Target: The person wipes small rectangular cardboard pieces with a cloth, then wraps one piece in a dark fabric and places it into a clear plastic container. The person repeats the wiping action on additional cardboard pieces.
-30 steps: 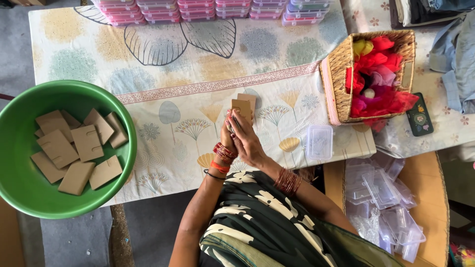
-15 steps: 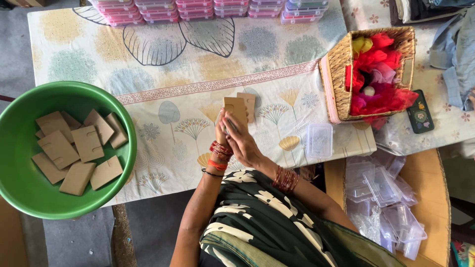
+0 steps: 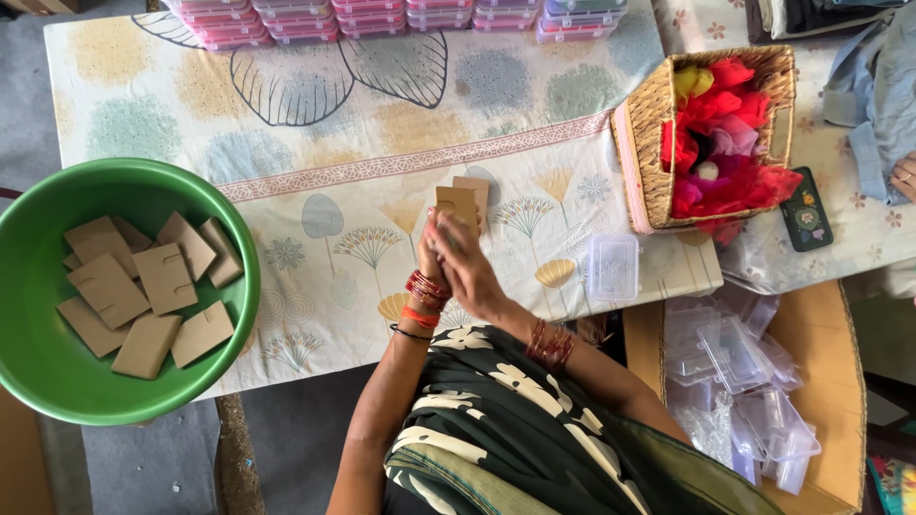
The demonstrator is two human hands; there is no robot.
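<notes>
Both my hands are together above the patterned tablecloth (image 3: 334, 143), holding small brown cardboard cards (image 3: 463, 201) between the fingers. My left hand (image 3: 431, 250) is mostly hidden behind my right hand (image 3: 465, 265), which lies across it. Red bangles sit on both wrists. A green plastic basin (image 3: 29, 238) at my left holds several more brown cards (image 3: 143, 291). A small clear plastic box (image 3: 613, 268) lies on the cloth to the right of my hands.
A wicker basket (image 3: 641, 143) of red, pink and yellow fabric flowers stands at right, beside a dark phone-like device (image 3: 805, 210). Stacks of pink-lidded clear boxes (image 3: 382, 14) line the far edge. A cardboard carton (image 3: 849, 381) of clear boxes sits lower right. Another person's hand (image 3: 904, 176) shows at right.
My hands with the cards have barely moved; the cards have shifted slightly between my fingers.
</notes>
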